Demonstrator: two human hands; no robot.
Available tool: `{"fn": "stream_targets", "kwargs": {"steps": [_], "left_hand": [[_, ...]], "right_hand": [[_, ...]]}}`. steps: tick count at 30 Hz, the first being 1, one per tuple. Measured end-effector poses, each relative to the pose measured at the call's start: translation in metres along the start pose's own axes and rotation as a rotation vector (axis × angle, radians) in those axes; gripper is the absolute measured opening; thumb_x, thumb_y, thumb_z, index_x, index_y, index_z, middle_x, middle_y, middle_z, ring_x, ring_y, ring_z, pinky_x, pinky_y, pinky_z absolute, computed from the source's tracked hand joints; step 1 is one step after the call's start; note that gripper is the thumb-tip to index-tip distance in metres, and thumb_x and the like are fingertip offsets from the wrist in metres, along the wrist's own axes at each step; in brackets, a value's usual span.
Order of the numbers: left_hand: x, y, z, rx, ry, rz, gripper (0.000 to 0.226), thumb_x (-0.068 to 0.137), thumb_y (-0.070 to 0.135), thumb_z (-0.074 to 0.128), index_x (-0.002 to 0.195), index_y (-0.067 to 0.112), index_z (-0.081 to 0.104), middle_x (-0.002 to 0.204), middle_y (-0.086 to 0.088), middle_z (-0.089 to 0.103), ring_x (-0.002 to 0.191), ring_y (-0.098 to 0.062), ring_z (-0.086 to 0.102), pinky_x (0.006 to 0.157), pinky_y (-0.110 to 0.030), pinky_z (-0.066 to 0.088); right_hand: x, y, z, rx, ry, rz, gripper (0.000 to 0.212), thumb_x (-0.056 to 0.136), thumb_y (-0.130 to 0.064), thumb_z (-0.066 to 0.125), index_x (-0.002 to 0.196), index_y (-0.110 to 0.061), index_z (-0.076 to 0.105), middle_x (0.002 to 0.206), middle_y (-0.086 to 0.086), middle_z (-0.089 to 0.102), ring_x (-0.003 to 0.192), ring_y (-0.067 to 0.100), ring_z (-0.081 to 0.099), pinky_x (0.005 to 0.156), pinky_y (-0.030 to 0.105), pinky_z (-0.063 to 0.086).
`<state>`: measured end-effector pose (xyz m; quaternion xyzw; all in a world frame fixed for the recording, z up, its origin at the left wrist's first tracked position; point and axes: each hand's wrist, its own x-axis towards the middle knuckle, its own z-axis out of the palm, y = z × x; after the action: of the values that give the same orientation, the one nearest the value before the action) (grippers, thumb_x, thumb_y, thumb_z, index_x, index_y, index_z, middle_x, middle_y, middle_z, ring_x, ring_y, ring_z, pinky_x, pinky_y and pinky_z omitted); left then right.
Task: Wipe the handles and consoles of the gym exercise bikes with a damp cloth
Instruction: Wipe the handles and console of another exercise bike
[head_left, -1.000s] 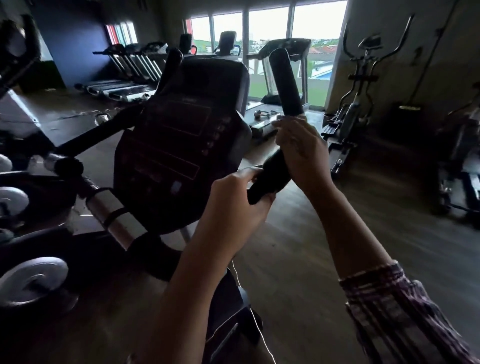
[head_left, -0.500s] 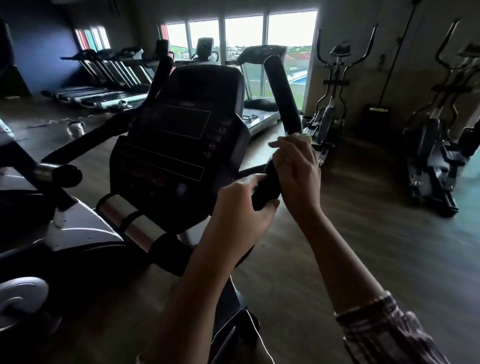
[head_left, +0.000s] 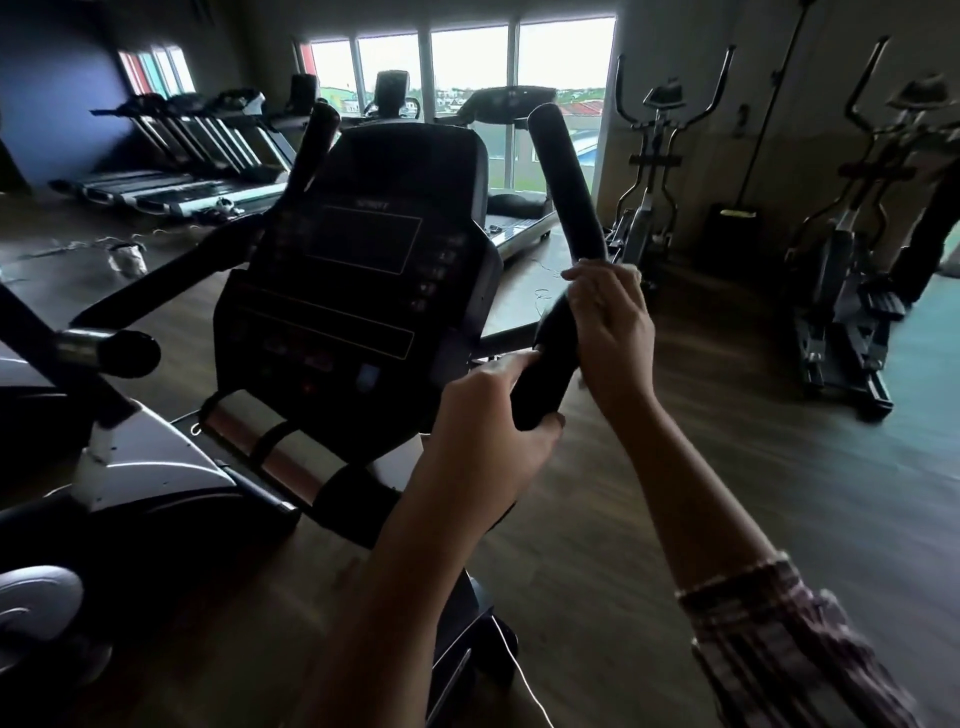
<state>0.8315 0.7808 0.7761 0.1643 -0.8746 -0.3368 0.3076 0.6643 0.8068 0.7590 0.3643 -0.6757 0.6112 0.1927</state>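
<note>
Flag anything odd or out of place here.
No cloth is clearly visible: both the left hand and right hand wrap the bike's right handle. Loose clutter lies on the floor by the treadmills. Nothing looks damaged.

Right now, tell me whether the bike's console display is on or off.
Off, it seems: the console screen is dark, with no lit figures visible.

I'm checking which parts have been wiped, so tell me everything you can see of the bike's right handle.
The right handle is a thick black bar, seemingly foam-padded, with a rounded top end. It rises tilted beside the console, on its right, and bends lower down. The right hand is wrapped around its middle; the left hand grips the lower end. No cloth is clearly visible, and wetness cannot be judged in the dim light.
</note>
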Motion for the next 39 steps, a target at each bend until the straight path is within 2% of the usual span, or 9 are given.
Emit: {"fn": "stream_targets", "kwargs": {"steps": [8, 11, 14, 20, 24, 29, 32, 35, 39], "left_hand": [[-0.008, -0.006, -0.011, -0.052, -0.069, -0.06, 0.062, 0.075, 0.021, 0.08, 0.132, 0.029, 0.055, 0.104, 0.01, 0.069, 0.083, 0.004, 0.062, 0.072, 0.002, 0.044], [-0.011, -0.008, -0.016, -0.061, -0.08, -0.088, 0.063, 0.072, 0.025, 0.082, 0.13, 0.03, 0.058, 0.102, 0.01, 0.07, 0.084, 0.0, 0.066, 0.073, -0.01, 0.052], [-0.012, -0.008, -0.018, -0.085, -0.09, -0.103, 0.061, 0.071, 0.023, 0.083, 0.127, 0.029, 0.06, 0.096, 0.021, 0.062, 0.077, 0.01, 0.06, 0.071, 0.002, 0.044], [-0.011, -0.007, -0.019, -0.128, -0.098, -0.148, 0.063, 0.069, 0.024, 0.085, 0.126, 0.033, 0.059, 0.088, 0.032, 0.051, 0.077, 0.015, 0.054, 0.061, 0.004, 0.043], [-0.012, -0.005, -0.019, -0.125, -0.093, -0.157, 0.063, 0.068, 0.027, 0.085, 0.125, 0.037, 0.059, 0.094, 0.03, 0.055, 0.083, 0.016, 0.055, 0.063, -0.006, 0.05], [-0.014, -0.002, -0.017, -0.144, -0.08, -0.187, 0.065, 0.068, 0.021, 0.086, 0.125, 0.035, 0.059, 0.089, 0.038, 0.046, 0.076, 0.018, 0.057, 0.056, 0.006, 0.039], [-0.015, -0.003, -0.016, -0.137, -0.077, -0.19, 0.063, 0.067, 0.02, 0.087, 0.123, 0.035, 0.062, 0.099, 0.028, 0.061, 0.084, 0.015, 0.063, 0.058, 0.003, 0.042], [-0.016, -0.003, -0.015, -0.119, -0.062, -0.191, 0.06, 0.068, 0.021, 0.087, 0.121, 0.037, 0.063, 0.11, 0.022, 0.065, 0.087, 0.016, 0.062, 0.061, -0.001, 0.047], [-0.016, -0.002, -0.014, -0.121, -0.054, -0.216, 0.059, 0.067, 0.02, 0.086, 0.119, 0.037, 0.063, 0.109, 0.02, 0.067, 0.087, 0.01, 0.065, 0.06, -0.007, 0.051]], "right_hand": [[0.008, -0.017, -0.013, -0.426, -0.397, -0.45, 0.016, 0.086, -0.016, 0.059, 0.088, -0.013, 0.074, 0.096, -0.003, 0.071, 0.101, 0.015, 0.057, 0.088, 0.018, 0.035], [0.025, -0.015, -0.016, -0.358, -0.397, -0.374, 0.017, 0.085, -0.016, 0.058, 0.087, -0.011, 0.075, 0.093, 0.002, 0.071, 0.097, 0.02, 0.06, 0.088, 0.026, 0.042], [0.029, -0.016, -0.012, -0.403, -0.36, -0.274, 0.019, 0.085, -0.02, 0.057, 0.085, -0.012, 0.074, 0.092, 0.002, 0.07, 0.099, 0.022, 0.059, 0.085, 0.027, 0.042], [0.022, -0.018, -0.015, -0.472, -0.528, -0.533, 0.021, 0.085, -0.019, 0.054, 0.073, -0.012, 0.069, 0.076, -0.002, 0.067, 0.08, 0.02, 0.061, 0.084, 0.031, 0.046], [0.037, -0.012, -0.014, -0.367, -0.413, -0.339, 0.02, 0.084, -0.018, 0.054, 0.076, -0.011, 0.071, 0.082, 0.002, 0.068, 0.09, 0.025, 0.062, 0.083, 0.033, 0.048], [0.014, -0.015, -0.013, -0.477, -0.495, -0.629, 0.025, 0.084, -0.021, 0.048, 0.066, -0.014, 0.065, 0.069, -0.002, 0.064, 0.075, 0.02, 0.06, 0.08, 0.031, 0.046], [0.031, -0.004, -0.016, -0.328, -0.475, -0.554, 0.021, 0.086, -0.017, 0.052, 0.071, -0.011, 0.066, 0.074, 0.001, 0.065, 0.076, 0.02, 0.059, 0.082, 0.037, 0.049], [0.03, 0.0, -0.012, -0.161, -0.267, -0.28, 0.021, 0.085, -0.016, 0.054, 0.08, -0.01, 0.073, 0.094, 0.005, 0.071, 0.096, 0.026, 0.062, 0.097, 0.038, 0.042], [-0.012, -0.001, -0.011, -0.261, -0.249, -0.423, 0.025, 0.09, -0.021, 0.048, 0.096, -0.01, 0.07, 0.115, 0.006, 0.067, 0.115, 0.029, 0.054, 0.113, 0.05, 0.03]]}}
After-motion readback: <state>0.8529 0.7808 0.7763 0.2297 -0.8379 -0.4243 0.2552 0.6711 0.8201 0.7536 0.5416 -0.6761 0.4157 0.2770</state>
